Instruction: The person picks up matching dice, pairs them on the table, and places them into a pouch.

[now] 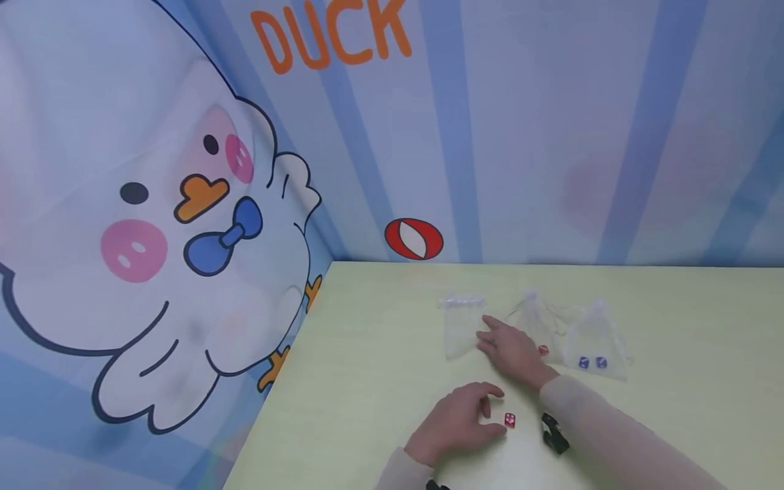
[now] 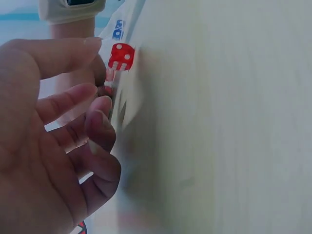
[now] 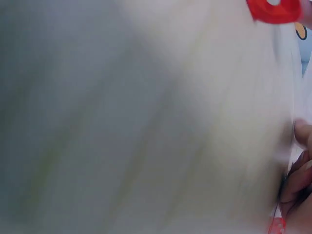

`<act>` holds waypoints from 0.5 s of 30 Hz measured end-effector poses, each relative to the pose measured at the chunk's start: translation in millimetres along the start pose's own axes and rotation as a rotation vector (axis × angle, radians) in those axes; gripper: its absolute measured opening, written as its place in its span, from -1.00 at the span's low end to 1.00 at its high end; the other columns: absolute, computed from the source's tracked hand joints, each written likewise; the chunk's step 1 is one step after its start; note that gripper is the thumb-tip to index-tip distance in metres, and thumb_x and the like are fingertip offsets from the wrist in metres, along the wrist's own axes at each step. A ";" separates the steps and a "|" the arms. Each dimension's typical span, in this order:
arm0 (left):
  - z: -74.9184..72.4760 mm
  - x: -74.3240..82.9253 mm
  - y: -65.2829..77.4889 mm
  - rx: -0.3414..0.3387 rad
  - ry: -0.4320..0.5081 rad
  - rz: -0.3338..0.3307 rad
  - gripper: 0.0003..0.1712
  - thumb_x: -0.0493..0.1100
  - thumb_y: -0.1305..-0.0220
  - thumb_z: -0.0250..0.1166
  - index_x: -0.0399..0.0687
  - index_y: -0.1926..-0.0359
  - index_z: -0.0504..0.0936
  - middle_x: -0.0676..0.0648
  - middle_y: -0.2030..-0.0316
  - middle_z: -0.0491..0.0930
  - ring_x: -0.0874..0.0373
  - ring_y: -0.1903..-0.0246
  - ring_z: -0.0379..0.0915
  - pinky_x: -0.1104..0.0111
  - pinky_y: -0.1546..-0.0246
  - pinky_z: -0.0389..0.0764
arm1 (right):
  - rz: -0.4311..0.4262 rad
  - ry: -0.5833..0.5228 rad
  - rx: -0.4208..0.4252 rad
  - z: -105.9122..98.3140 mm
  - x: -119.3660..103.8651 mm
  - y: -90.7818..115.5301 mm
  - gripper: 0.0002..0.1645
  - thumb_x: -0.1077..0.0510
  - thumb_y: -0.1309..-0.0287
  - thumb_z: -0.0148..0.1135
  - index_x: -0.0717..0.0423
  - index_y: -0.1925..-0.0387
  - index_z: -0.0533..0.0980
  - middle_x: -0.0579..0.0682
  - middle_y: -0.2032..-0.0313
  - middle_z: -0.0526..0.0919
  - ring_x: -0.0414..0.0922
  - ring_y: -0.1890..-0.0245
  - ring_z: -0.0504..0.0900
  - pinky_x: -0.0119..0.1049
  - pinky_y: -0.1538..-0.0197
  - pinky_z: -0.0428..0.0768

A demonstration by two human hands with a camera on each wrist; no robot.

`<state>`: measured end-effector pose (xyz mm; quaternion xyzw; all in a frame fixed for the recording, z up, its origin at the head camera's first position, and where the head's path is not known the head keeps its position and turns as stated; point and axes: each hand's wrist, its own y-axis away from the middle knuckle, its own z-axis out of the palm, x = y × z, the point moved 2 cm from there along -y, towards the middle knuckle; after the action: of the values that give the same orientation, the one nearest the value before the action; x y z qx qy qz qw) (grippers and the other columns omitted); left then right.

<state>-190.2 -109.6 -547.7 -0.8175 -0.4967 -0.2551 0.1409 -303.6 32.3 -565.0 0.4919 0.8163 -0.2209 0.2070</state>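
My left hand (image 1: 459, 418) is low over the table, its fingers loosely bent around an open gap. A red die (image 1: 510, 420) lies on the tabletop just beyond the thumb tip; the left wrist view also shows this die (image 2: 122, 57) close to the thumb. Farther forward, my right hand (image 1: 514, 349) reaches leftward with fingers extended, the fingertips beside the right edge of a flat sheer drawstring bag (image 1: 461, 330). Whether they touch it I cannot tell. Only part of the right hand (image 3: 300, 183) shows at the right wrist view's edge.
Behind the right hand lies a second sheer bag (image 1: 534, 314) with a red die (image 1: 543, 350) in it. A third sheer bag (image 1: 597, 333), farther right, holds two blue dice (image 1: 592, 363). A duck-printed cloth (image 1: 539, 136) rises behind the pale table (image 1: 343, 381).
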 end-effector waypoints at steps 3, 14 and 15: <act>-4.3 -6.2 -0.3 0.048 0.104 -0.041 -0.63 -0.05 -0.20 0.41 0.06 -0.03 0.64 0.27 0.45 0.45 0.43 0.48 0.34 0.54 0.38 0.39 | 0.015 -0.027 0.027 -1.4 2.8 1.8 -0.67 0.11 -0.34 0.21 0.20 -0.01 0.66 0.23 -0.30 0.43 0.27 -0.24 0.43 0.16 -0.19 0.40; -35.0 -44.3 -6.6 0.433 0.486 -0.286 -0.73 -0.02 -0.43 0.18 -0.09 0.30 0.63 0.06 0.39 0.54 0.24 0.45 0.41 0.37 0.41 0.45 | -0.056 -0.115 0.171 -12.3 -2.7 16.3 -0.71 0.14 -0.31 0.26 0.18 0.02 0.68 0.13 -0.23 0.53 0.18 -0.24 0.45 0.12 -0.20 0.41; -38.1 -45.7 -8.6 0.444 0.514 -0.299 -0.68 0.01 -0.46 0.15 -0.13 0.29 0.63 0.03 0.37 0.55 0.20 0.44 0.43 0.37 0.40 0.45 | -0.069 -0.106 0.185 -14.1 -4.5 18.4 -0.71 0.13 -0.30 0.27 0.18 0.02 0.68 0.12 -0.22 0.54 0.18 -0.22 0.47 0.11 -0.16 0.45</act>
<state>-225.5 -157.8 -541.7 -0.5945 -0.6025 -0.3557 0.3963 -286.9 44.7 -553.8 0.4683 0.7967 -0.3278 0.1959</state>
